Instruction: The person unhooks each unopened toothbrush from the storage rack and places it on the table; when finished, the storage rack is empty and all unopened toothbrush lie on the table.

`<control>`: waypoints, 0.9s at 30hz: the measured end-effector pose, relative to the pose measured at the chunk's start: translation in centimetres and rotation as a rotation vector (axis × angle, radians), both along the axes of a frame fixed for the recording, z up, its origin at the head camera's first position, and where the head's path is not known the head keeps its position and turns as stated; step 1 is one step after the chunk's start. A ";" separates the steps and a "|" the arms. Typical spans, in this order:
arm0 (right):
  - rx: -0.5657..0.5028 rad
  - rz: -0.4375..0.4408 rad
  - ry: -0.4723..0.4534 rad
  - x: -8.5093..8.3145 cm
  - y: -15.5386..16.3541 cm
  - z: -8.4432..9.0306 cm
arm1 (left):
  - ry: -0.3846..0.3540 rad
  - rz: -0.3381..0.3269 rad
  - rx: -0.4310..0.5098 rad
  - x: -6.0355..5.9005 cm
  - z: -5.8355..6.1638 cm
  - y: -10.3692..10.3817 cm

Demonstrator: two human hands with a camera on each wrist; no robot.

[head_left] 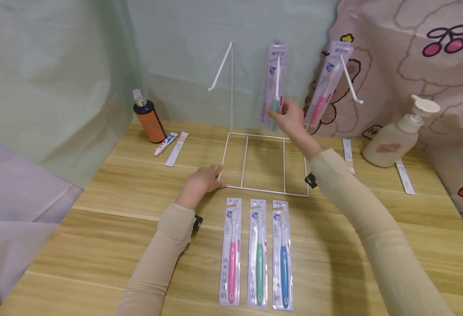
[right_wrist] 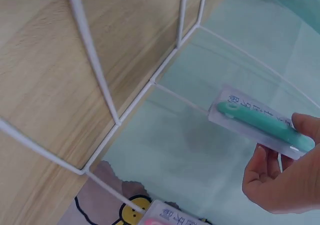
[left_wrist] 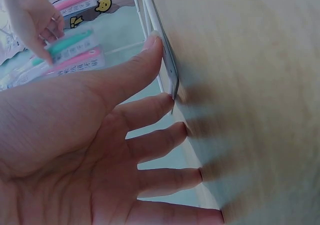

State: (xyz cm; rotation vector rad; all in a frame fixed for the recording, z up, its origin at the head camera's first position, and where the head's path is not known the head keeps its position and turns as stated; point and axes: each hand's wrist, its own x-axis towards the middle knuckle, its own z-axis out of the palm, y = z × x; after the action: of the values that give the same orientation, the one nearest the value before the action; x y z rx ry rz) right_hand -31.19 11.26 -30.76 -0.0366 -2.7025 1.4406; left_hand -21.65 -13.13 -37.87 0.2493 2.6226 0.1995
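Observation:
My right hand (head_left: 290, 116) pinches the lower part of a packaged green toothbrush (right_wrist: 262, 126). That pack hangs at the middle hook (head_left: 277, 79) of a white wire rack (head_left: 268, 190), with a pink-handled pack (left_wrist: 82, 62) behind it. At the front left corner of the rack base, my left hand (head_left: 203, 180) rests with fingers spread, fingertips on the table and thumb at the wire. Packaged pink toothbrushes (head_left: 321, 98) hang at the right hook; the left hook (head_left: 220, 66) is bare.
Pink, green and blue toothbrush packs (head_left: 231, 254) lie in a row before the rack. An orange-labelled bottle (head_left: 150, 120), a small toothpaste tube (head_left: 166, 144) and a flat white packet (head_left: 177, 149) are left. A pump bottle (head_left: 391, 140) and two narrow packets (head_left: 405, 177) are right.

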 end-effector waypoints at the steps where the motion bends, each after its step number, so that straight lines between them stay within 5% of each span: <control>1: 0.008 0.008 0.001 0.2 0.2 -0.1 | -0.002 0.001 0.001 0.0 0.0 0.0; 8: 0.075 0.093 0.057 2.2 1.6 -0.7 | -0.001 -0.017 -0.010 0.2 0.4 0.1; 18: 0.136 0.154 0.312 5.1 3.2 -1.5 | -0.003 -0.022 -0.013 0.1 0.5 0.2; 27: 0.194 0.161 0.242 7.7 5.0 -0.9 | 0.005 -0.028 -0.010 0.0 0.2 0.2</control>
State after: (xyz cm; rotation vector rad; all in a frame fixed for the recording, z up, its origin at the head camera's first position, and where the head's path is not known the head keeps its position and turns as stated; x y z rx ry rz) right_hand -23.53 16.23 -31.70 0.3517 -2.6763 1.1243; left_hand -21.66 -12.97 -37.64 0.2827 2.6232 0.1762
